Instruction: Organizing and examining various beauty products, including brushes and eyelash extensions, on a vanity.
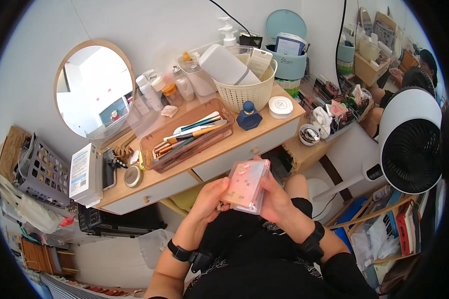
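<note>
Above my lap, in front of the dressing table, both hands hold a pink, flat rectangular case [246, 183] with small printed marks on its top. A clear plastic layer shows along its lower and right edges. My left hand [212, 202] grips the left side, thumb on the top face. On the opposite side, my right hand [275, 196] wraps the edge, its fingers partly hidden behind the case. What the case contains cannot be told. Closest to it on the table edge are a drawer knob [255, 150] and a dark blue bottle [249, 116].
The wooden dressing table [176, 180] bears a brown translucent tray [224, 129] of makeup brushes, a cream woven basket [243, 95], a round mirror [93, 89] and several bottles. To the right stand a white fan [409, 142] and a rack of books [404, 231].
</note>
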`<action>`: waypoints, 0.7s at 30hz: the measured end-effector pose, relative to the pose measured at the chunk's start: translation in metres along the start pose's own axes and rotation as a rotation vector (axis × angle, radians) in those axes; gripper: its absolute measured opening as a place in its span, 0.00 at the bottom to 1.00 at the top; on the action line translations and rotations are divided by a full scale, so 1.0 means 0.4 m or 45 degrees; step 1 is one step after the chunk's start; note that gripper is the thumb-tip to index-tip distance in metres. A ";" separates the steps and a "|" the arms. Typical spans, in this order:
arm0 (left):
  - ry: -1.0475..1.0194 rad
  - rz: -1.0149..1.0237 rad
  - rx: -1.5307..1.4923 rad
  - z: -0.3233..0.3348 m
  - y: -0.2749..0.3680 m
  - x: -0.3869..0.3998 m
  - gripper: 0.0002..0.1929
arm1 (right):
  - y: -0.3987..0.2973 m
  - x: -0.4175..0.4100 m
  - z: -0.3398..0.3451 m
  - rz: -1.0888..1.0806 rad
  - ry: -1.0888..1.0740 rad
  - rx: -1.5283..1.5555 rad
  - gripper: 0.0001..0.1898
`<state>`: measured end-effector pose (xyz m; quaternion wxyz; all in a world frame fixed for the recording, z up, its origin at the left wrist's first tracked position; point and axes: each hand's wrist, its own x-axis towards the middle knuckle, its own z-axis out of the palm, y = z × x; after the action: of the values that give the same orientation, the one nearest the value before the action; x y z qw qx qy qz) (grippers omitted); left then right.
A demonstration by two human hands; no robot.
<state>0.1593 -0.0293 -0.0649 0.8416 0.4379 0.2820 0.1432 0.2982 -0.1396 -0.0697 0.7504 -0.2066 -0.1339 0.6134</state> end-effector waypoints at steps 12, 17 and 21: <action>0.381 0.623 1.279 0.051 -0.001 -0.012 0.13 | -0.004 0.016 -0.028 -0.054 -0.132 0.178 0.36; 0.244 1.098 1.340 0.134 0.027 -0.072 0.13 | -0.014 0.011 -0.011 -0.219 0.141 -0.069 0.32; 0.056 1.294 1.294 0.132 -0.013 -0.067 0.13 | -0.006 0.009 -0.017 -0.275 0.139 -0.171 0.31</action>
<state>0.1695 -0.0801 -0.0355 0.3571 0.8497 0.0919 0.3770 0.3044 -0.1374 -0.0748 0.8027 -0.2738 -0.1550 0.5066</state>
